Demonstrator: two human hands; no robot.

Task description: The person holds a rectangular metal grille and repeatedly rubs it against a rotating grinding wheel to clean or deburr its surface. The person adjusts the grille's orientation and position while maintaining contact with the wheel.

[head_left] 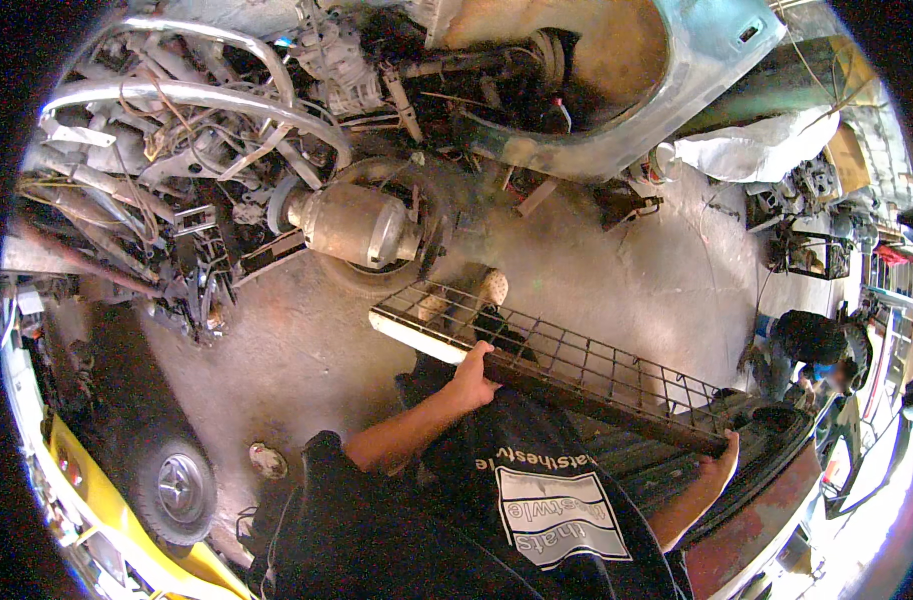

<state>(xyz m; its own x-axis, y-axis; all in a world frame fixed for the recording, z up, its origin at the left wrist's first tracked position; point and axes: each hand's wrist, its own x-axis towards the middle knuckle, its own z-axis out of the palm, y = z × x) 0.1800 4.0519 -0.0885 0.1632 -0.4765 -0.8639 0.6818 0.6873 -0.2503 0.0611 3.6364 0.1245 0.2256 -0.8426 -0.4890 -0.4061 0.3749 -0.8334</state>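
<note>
A long, narrow wire-grid guard [587, 358] with a solid dark strip along its near edge lies across the front of my body. Its left end has a white or brightly lit strip and its right end sits lower in the view. My left hand [474, 378] is closed round the near edge, left of the guard's middle, with the thumb on top. At the far right end my right hand [719, 465] grips the corner; part of its fingers is hidden behind the edge. Beneath the grid, my shoes [494, 287] show on the concrete floor.
A metal canister [352, 228] rests on a tyre [439, 205] ahead. Chrome tubing [207, 95] and engine parts crowd the far left, beside a blue car body panel [627, 120]. A yellow vehicle [107, 510] and a wheel [177, 490] stand near left. Another person [812, 340] bends at right.
</note>
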